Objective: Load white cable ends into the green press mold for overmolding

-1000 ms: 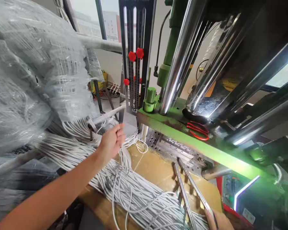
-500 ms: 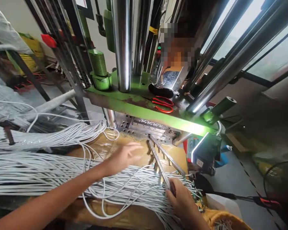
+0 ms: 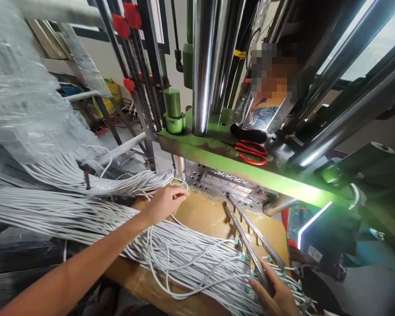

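Note:
My left hand (image 3: 167, 202) is closed in a pinch at the far edge of the white cables, beside a looped cable end (image 3: 184, 181). A thin white cable appears to run through its fingers. Low on the right, my right hand (image 3: 276, 292) grips the near end of a slim metal bar (image 3: 246, 243). A second metal bar (image 3: 258, 232) lies slanted beside the first, with small brass-coloured pieces between and along them. Many white cables (image 3: 197, 250) spread under both arms, their green-tipped ends lying near my right hand.
A green press plate (image 3: 217, 160) with steel columns stands ahead, carrying red-handled scissors (image 3: 252, 151). Beneath it sits a metal mould (image 3: 228, 182). Brown board (image 3: 200, 210) lies under the cables. At the right is a lit dark box (image 3: 329, 241). Another person is behind the press.
The view has swung left, so the scene sits further right. My left hand has gone from spread fingers over the board to a pinch by the cable loop. My right hand keeps hold of the bar.

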`<state>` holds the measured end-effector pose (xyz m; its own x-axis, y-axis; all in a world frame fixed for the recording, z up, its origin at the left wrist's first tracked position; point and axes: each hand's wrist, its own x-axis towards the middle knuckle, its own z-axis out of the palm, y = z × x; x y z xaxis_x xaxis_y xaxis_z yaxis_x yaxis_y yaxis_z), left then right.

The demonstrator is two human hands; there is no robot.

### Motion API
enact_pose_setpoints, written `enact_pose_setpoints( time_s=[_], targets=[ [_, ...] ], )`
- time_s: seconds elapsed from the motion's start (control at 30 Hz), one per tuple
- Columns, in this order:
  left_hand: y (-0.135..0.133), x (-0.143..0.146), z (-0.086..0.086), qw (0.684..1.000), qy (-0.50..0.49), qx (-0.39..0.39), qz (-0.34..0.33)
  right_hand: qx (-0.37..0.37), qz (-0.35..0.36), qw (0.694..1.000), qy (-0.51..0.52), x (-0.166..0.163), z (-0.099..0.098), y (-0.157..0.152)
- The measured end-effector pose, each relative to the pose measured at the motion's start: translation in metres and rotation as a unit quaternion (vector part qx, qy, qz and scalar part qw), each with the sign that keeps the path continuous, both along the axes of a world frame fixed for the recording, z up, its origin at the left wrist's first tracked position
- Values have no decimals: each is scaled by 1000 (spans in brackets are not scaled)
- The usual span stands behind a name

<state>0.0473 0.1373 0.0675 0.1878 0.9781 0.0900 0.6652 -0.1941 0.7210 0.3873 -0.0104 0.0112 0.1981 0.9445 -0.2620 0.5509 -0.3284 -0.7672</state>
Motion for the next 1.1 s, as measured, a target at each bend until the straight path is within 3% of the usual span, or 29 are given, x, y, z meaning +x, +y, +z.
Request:
enact_pose_setpoints(
  time_s=[0.03, 0.1, 0.2, 0.3, 0.37, 0.43, 0.53, 0.63, 0.8, 1.1],
  targets=[
    [1, -1, 1, 1000, 9, -3, -18, 7, -3, 1000, 5, 0, 2, -1],
    [-1, 15, -3, 992, 36, -11, -124, 25, -20, 999, 16, -3, 8, -3],
    [-10, 67, -17, 954, 70, -7, -292, 33, -46, 998, 31, -9, 13, -5],
    [-15, 112, -27, 930, 95, -7, -356, 42, -56, 996, 48, -12, 15, -5],
    [-14, 125, -30, 922, 100, -10, -373, 50, -58, 996, 52, -13, 16, -5],
    [-13, 122, -30, 928, 89, -19, -360, 56, -66, 995, 56, -14, 16, -5],
    [-12, 104, -28, 964, 3, -99, -246, 56, -83, 992, 81, -20, 14, -6],
    [-13, 89, -23, 972, -93, -148, -157, 58, -95, 987, 114, -32, 9, -6],
    [-18, 87, -24, 980, -93, -72, -159, 28, -73, 989, 122, -44, 4, -2],
    [-22, 84, -40, 983, -40, -40, -175, -7, -52, 989, 139, -40, 10, 3]
  ],
)
